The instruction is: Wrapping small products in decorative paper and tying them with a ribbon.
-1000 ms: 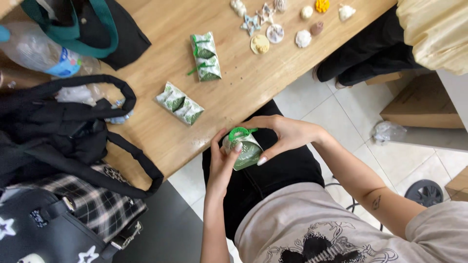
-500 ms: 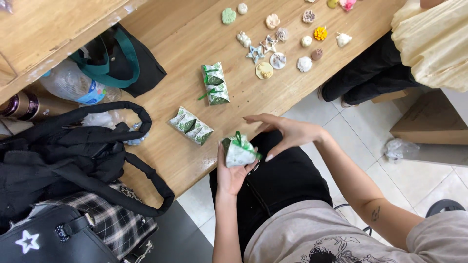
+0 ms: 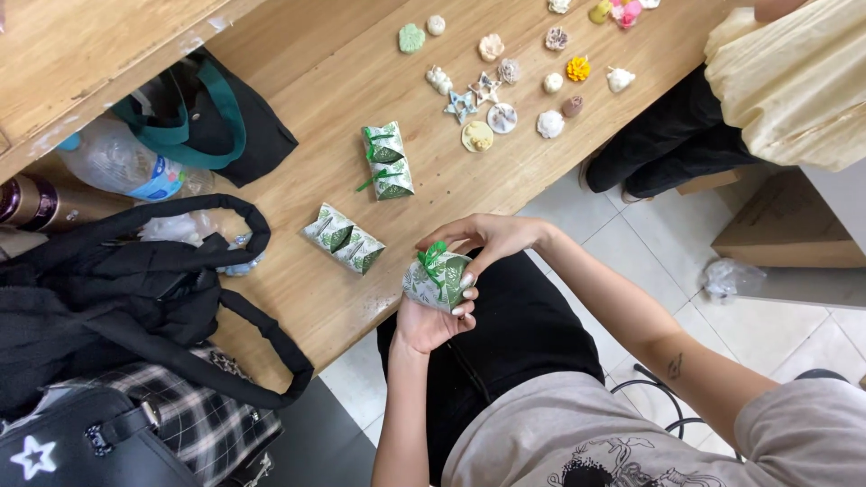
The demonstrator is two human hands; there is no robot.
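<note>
While both hands' fingers grip leaf-print box (image 3: 437, 281); finished boxes (image 3: 343, 239), black bag (image 3: 108, 298) crowd table (image 3: 298, 298).

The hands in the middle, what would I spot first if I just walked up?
Probably the small green leaf-print gift box with a green ribbon, cupped in the left hand just off the wooden table's edge, while the right hand pinches its top. Next, four matching boxes lying in pairs on the table, and the little coloured moulded shapes spread at its far end.
</note>
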